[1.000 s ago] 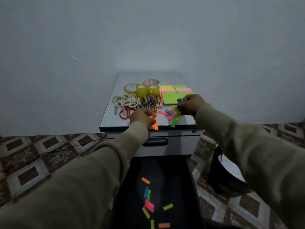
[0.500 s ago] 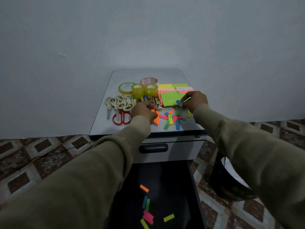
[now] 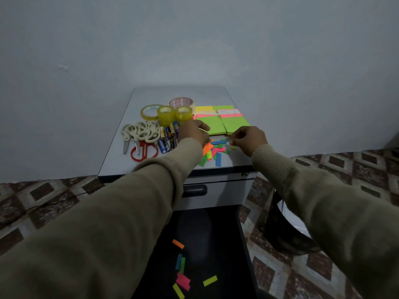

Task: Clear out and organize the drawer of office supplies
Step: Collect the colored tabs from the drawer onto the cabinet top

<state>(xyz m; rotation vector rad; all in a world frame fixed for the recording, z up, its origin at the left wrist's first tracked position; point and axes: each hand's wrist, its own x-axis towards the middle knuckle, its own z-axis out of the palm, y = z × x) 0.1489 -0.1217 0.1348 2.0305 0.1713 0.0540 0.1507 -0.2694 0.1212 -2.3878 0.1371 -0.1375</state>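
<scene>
While both our hands work over the pile of paper flags (image 3: 212, 151) on the cabinet surface (image 3: 121, 160), our right hand (image 3: 248, 138) pinches one small flag with curled fingers. Our left hand (image 3: 192, 133) rests curled on the pile; what it holds, we cannot tell. More loose flags (image 3: 183, 281) lie in the open drawer (image 3: 244, 244) near us. Scissors (image 3: 140, 137), batteries (image 3: 167, 137) and tape rolls (image 3: 165, 114) sit left, sticky notes (image 3: 216, 124) far.

Two bare hands, L hand (image 3: 192, 134), R hand (image 3: 250, 140), long olive-tan knit sleeves (image 3: 121, 216), ribbed cuffs (image 3: 190, 152), no rings or watch seen
</scene>
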